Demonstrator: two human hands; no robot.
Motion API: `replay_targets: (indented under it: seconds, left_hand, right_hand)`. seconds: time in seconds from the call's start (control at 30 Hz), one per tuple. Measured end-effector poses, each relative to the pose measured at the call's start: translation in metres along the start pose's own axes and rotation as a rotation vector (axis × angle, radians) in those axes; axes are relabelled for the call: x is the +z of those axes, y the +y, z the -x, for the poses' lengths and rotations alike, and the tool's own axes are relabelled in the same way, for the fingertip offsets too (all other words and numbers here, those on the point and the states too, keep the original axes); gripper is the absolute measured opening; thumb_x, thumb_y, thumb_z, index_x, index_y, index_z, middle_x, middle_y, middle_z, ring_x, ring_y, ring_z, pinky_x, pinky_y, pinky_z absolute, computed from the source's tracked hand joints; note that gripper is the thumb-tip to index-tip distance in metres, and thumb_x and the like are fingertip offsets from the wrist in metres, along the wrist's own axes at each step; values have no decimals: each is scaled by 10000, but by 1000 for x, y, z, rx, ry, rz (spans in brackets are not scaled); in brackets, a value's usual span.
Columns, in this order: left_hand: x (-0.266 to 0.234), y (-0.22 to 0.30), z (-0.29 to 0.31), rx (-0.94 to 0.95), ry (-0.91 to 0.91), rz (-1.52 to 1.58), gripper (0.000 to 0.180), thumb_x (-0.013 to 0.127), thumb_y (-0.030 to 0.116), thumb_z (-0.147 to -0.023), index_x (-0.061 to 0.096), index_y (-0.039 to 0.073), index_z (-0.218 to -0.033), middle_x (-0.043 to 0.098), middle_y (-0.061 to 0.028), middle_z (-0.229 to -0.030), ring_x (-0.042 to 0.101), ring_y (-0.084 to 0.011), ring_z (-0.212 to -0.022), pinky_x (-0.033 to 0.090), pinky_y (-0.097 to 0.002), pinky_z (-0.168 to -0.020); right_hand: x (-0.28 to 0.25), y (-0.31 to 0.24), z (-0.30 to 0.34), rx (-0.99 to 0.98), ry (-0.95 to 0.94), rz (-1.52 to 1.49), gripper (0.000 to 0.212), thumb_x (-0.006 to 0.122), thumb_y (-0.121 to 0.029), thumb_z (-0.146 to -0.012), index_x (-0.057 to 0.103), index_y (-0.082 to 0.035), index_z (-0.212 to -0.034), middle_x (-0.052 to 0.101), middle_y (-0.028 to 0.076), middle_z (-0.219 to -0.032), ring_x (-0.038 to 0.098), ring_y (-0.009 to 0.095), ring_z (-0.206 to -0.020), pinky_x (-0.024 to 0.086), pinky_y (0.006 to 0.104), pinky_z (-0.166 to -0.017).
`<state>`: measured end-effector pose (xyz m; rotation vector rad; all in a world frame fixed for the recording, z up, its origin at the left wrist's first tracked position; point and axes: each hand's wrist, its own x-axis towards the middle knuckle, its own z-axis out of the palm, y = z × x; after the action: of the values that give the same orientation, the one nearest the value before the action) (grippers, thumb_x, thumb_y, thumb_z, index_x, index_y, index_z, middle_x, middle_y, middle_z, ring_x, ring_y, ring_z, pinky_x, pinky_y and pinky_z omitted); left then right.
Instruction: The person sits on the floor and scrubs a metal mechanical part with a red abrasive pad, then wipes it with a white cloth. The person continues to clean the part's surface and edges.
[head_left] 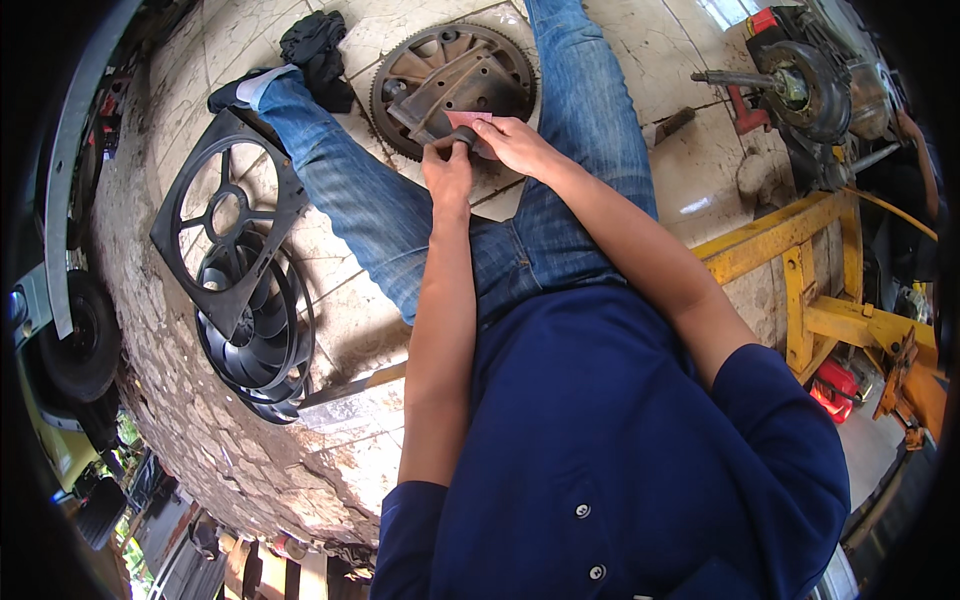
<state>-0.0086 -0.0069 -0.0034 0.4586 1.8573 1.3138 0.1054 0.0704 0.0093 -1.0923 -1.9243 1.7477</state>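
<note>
My left hand (448, 172) is closed around a small dark round part (462, 137), gripping it with the fingertips. My right hand (520, 148) pinches a thin pinkish-red sheet (466, 118) against that part; whether it is paper or cloth I cannot tell. Both hands meet between my spread legs. Just beyond them a large toothed flywheel (385, 75) lies flat on the tiles. On top of it rests a rusty brown metal plate (485, 88) with several holes. My fingers partly hide the dark part and the sheet's lower edge.
To the left lie a black fan shroud (168, 218) and black fans (245, 350). A black cloth (315, 55) is beyond my left foot. At right stand a yellow metal frame (770, 235) and a gearbox-like assembly (815, 95). Another person's arm (915, 150) shows at the far right.
</note>
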Motion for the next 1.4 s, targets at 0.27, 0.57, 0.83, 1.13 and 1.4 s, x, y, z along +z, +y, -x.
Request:
replay_targets:
  seconds: [0.27, 0.57, 0.83, 1.13, 1.4]
  left_hand:
    - [0, -7, -4, -19, -28, 91, 193, 558, 87, -922, 548, -51, -1056, 637, -135, -977, 645, -182, -816, 543, -309, -737]
    - [7, 2, 5, 63, -58, 46, 219, 530, 72, -934, 511, -15, -1134, 623, -152, -1044, 624, -193, -927, 519, -328, -798]
    - [5, -11, -10, -52, -134, 291, 222, 544, 142, -956, 513, 21, -1139, 618, -132, -1071, 631, -198, -955, 525, -337, -830]
    - [3, 0, -5, -11, -24, 240, 390, 663, 214, -914, 516, -21, -1188, 602, -140, -1121, 600, -205, -1004, 497, -326, -863]
    - [6, 1, 2, 85, -89, 2, 416, 695, 179, -882, 522, -19, -1206, 599, -146, -1112, 570, -198, -1029, 460, -306, -892]
  right_hand:
    - [-3, -1, -2, 118, -52, 13, 376, 394, -282, -1047, 547, -119, -1350, 546, -28, -770, 473, 74, -706, 425, 244, -669]
    - [-3, -11, 3, 92, -5, 187, 372, 385, -293, -1024, 541, -180, -1342, 652, 186, -1149, 615, 349, -1071, 464, 385, -892]
    - [-3, -13, 1, 117, 40, 234, 365, 400, -280, -1012, 551, -189, -1332, 648, 193, -1133, 611, 356, -1061, 474, 403, -903]
    - [2, -6, 2, -65, 71, 286, 360, 403, -272, -1011, 560, -162, -1316, 641, 193, -1147, 601, 372, -1066, 477, 427, -907]
    - [-1, 0, -1, -103, 106, 258, 369, 399, -261, -1010, 550, -136, -1323, 646, 206, -1127, 601, 379, -1061, 479, 429, -898]
